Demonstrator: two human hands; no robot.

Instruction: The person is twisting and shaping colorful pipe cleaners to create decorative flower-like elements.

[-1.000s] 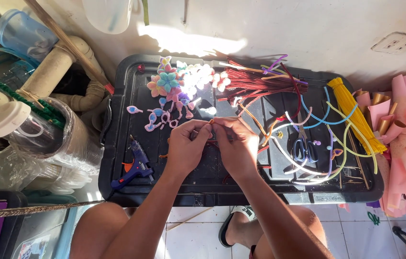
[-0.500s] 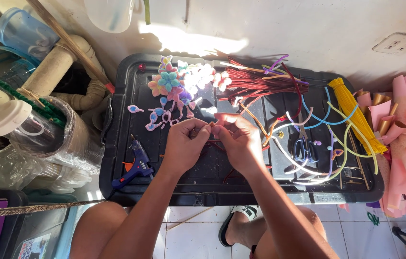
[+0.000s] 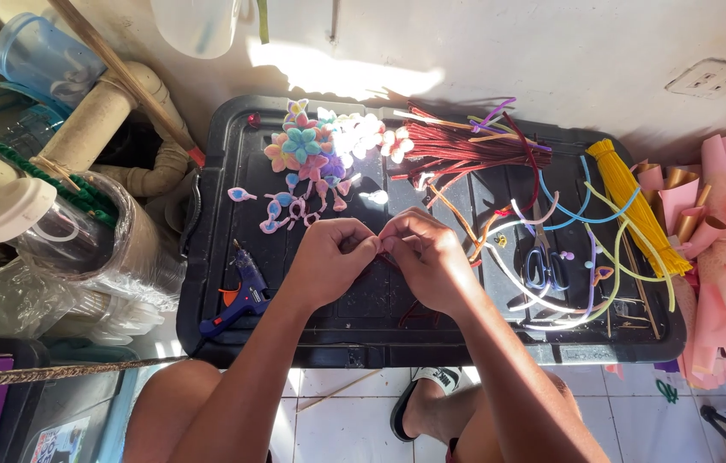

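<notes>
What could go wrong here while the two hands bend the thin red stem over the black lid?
1. The left hand and right hand pinch a thin red stem between close fingertips; its end might prick a finger.
2. The glue gun lies beside the left forearm and could be knocked, perhaps off the black lid.
3. The scissors lie under loose coloured stems; reaching in blindly may be risky.

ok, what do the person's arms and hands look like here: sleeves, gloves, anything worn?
Both forearms are bare, no sleeve in view. The left hand and right hand are ungloved. No rings, watch or wristband show from the head view, though fingers curl inward, hiding parts of them. No markings visible.
</notes>
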